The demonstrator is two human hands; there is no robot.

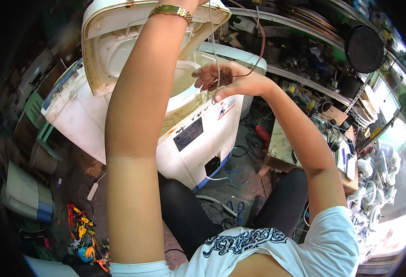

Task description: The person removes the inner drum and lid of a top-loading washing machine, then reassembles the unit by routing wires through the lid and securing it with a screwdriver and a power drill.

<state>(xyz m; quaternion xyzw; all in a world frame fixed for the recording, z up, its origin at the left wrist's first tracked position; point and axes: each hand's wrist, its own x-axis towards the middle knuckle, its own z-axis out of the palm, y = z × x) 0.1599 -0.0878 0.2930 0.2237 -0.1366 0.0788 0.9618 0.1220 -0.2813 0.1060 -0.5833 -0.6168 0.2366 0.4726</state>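
My left hand (193, 3) reaches up past the top edge; its fingers are out of frame. My right hand (226, 81) hovers at the front rim of a white washing machine (184, 161), fingers loosely curled and apart, with thin grey and reddish wires (260, 34) hanging past and against it; I cannot make out a grip on them. The machine's stained lid (96, 51) stands raised, showing a tub (184, 74) partly behind my left forearm. A lower front opening (214, 166) has a white cord running out.
Cluttered shelves (286, 27) line the back right, with a workbench (279, 147) below and white parts (373, 184) at far right. Cables (226, 207) and scissors (237, 210) lie near my legs. A green chair (34, 111) and coloured tools (85, 231) are at left.
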